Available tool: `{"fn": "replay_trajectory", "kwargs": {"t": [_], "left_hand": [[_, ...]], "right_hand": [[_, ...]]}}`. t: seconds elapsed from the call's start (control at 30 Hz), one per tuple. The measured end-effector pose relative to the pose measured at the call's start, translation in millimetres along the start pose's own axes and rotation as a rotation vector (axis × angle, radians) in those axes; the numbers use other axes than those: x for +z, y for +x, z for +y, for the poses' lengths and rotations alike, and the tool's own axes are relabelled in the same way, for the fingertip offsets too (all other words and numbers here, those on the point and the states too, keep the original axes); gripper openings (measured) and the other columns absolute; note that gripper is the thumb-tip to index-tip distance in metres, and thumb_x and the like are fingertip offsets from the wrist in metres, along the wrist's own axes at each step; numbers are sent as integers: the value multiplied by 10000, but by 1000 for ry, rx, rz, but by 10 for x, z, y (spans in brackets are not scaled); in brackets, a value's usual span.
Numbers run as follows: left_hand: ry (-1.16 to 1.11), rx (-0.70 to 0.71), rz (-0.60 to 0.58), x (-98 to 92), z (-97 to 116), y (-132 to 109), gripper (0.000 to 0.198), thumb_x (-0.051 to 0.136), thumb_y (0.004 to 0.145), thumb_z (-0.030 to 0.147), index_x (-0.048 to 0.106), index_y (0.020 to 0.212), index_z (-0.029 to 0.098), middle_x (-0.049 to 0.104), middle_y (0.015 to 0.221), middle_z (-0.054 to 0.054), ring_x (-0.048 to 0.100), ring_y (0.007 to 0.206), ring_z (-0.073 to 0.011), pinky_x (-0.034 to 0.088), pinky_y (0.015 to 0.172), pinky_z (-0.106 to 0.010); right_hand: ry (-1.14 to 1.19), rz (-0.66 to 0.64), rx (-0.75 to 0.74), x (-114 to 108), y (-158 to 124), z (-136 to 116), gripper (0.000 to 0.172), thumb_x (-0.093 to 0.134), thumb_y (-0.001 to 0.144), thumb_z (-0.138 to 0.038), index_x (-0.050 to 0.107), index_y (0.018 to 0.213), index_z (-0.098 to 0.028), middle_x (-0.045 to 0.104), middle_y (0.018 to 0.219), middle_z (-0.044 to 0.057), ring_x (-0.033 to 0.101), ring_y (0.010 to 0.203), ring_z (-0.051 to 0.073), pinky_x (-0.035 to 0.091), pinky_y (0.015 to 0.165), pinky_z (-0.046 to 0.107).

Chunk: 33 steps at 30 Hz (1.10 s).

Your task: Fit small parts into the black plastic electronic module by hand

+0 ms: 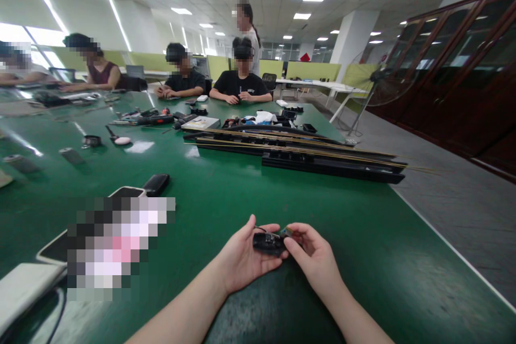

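Note:
My left hand point(245, 260) is turned palm up over the green table and holds a small black plastic casing point(268, 244). The casing lies across the palm, with fingers beneath and behind it and the thumb raised at its left end. A thin dark wire point(261, 229) shows along its upper edge. At the casing's right end my right hand point(316, 252) pinches a small part point(287, 231) with a greenish-yellow edge between thumb and fingers. The fingertips cover most of this part, and I cannot tell whether it is joined to the casing.
Long black strips point(330, 169) and thin yellowish rods point(355, 160) lie across the table ahead. Left are a phone-like device point(56, 247), a black object point(156, 185) and a white box point(24, 290) with a cable. Tools point(155, 118) and several seated people are farther back; a fan point(374, 76) stands right.

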<state>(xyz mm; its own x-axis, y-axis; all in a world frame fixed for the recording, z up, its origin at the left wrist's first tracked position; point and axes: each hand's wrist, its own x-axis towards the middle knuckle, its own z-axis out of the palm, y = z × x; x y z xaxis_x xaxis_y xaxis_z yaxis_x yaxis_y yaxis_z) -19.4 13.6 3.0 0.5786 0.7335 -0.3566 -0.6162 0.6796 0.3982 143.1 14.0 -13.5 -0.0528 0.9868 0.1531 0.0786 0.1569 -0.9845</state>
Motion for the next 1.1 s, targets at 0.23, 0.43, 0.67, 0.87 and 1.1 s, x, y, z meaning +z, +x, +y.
{"fn": "replay_trajectory", "kwargs": {"t": [0.23, 0.43, 0.67, 0.87, 1.1], "left_hand": [[16, -4, -10, -12, 5, 5, 493, 404, 788, 532, 488, 1056, 126, 625, 962, -164, 631, 797, -245, 397, 758, -321], [16, -7, -24, -10, 9, -2, 480, 406, 792, 521, 470, 1059, 128, 625, 948, -167, 628, 803, -241, 391, 762, -315], [19, -1, -19, -9, 5, 0, 511, 402, 784, 541, 463, 1071, 123, 619, 962, -176, 628, 806, -250, 400, 744, -314], [19, -6, -25, -1, 7, -1, 502, 382, 800, 532, 483, 1064, 117, 627, 951, -172, 629, 796, -236, 410, 730, -311], [20, -2, -20, 7, 4, -7, 502, 377, 800, 533, 477, 1065, 119, 623, 951, -169, 627, 806, -241, 408, 738, -316]], "right_hand": [[68, 101, 17, 11, 28, -15, 325, 647, 667, -403, 578, 905, -193, 644, 841, 61, 613, 792, 190, 498, 761, 347], [108, 117, 48, 17, 33, -42, 339, 655, 654, -420, 575, 890, -191, 649, 824, 58, 624, 748, 182, 514, 723, 334], [114, 154, 71, 7, 41, -69, 363, 672, 627, -435, 592, 876, -184, 663, 836, 66, 627, 803, 199, 507, 761, 351], [115, 169, 79, -7, 50, -72, 371, 674, 621, -444, 602, 876, -184, 671, 848, 69, 631, 811, 207, 507, 762, 359], [105, 177, 77, -17, 52, -62, 350, 650, 647, -439, 602, 885, -187, 664, 840, 66, 625, 741, 192, 512, 707, 346]]}}
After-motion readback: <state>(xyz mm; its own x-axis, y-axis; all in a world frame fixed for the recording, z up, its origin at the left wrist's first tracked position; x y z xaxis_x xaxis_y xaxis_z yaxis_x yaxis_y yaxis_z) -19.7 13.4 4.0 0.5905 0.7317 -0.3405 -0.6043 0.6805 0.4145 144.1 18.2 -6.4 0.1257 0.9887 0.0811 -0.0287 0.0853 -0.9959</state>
